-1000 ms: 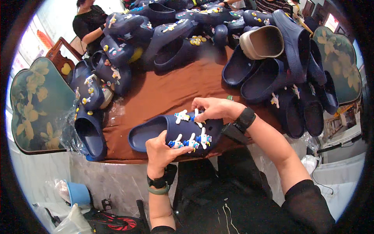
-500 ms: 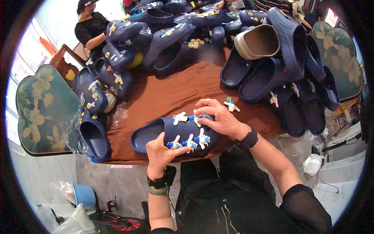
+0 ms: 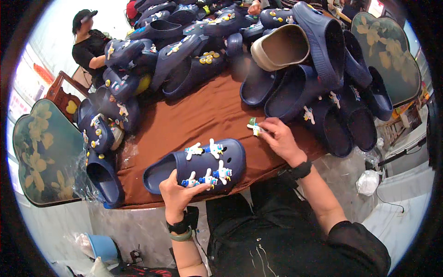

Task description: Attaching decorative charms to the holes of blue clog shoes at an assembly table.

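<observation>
A navy clog (image 3: 210, 160) lies on its sole near the table's front edge, its toe to the right. Several white figure charms with blue and yellow details (image 3: 213, 148) sit on its upper, and a bare hole shows near the toe. My left hand (image 3: 177, 193) grips the clog's near side, thumb over the upper beside the lower row of charms. To the right of the clog, my right hand (image 3: 282, 142) pinches a loose white charm with a green top (image 3: 254, 128) between thumb and fingertips, just above or at the brown cloth.
The brown cloth (image 3: 184, 120) covers the table. Navy clogs are heaped at the back (image 3: 170, 27), left (image 3: 104, 173) and right (image 3: 339, 124), with one beige clog (image 3: 281, 48) among them. Flower-patterned chair backs (image 3: 44, 157) flank the table. A person in black (image 3: 87, 51) is at far left.
My right hand has left the clog's toe area and moved right to take the loose charm. A charm now sits where its fingers were. My left hand keeps holding the clog; the view has shifted.
</observation>
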{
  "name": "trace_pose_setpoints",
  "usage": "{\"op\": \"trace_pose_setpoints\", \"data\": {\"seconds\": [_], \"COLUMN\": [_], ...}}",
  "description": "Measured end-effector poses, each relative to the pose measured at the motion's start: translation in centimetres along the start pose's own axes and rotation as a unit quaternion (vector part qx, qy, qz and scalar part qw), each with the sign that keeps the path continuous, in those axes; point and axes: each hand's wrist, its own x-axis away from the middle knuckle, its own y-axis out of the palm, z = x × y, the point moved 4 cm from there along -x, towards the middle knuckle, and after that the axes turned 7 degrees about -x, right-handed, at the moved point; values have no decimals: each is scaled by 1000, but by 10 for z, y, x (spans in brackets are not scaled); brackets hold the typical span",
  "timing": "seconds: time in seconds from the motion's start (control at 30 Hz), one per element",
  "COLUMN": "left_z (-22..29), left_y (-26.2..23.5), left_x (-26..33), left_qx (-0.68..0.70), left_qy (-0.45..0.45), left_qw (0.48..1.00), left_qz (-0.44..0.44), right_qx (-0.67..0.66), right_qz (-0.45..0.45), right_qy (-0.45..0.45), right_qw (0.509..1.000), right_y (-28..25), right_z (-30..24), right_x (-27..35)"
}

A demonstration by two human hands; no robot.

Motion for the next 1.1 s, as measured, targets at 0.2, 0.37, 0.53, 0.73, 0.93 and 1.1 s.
{"op": "trace_pose_setpoints", "data": {"seconds": [0.2,0.37,0.53,0.73,0.93,1.1], "left_z": [5,7,9,2,0,3], "left_y": [-3,-3,-3,1,0,-2], "left_x": [0,1,1,1,3,1], "left_qx": [2,3,2,26,14,10], "left_qy": [26,32,31,21,7,20], "left_qw": [999,998,999,998,999,998], "left_qz": [38,49,44,46,40,53], "right_qx": [151,75,8,-20,-3,-137], "right_qz": [1,72,54,-46,-97,-114], "right_qy": [-76,-62,-154,-249,-231,-82], "right_qw": [986,993,987,967,968,980], "right_y": [17,8,21,39,36,50], "right_z": [4,-7,-56,-78,-83,-77], "right_x": [-3,2,13,20,25,8]}}
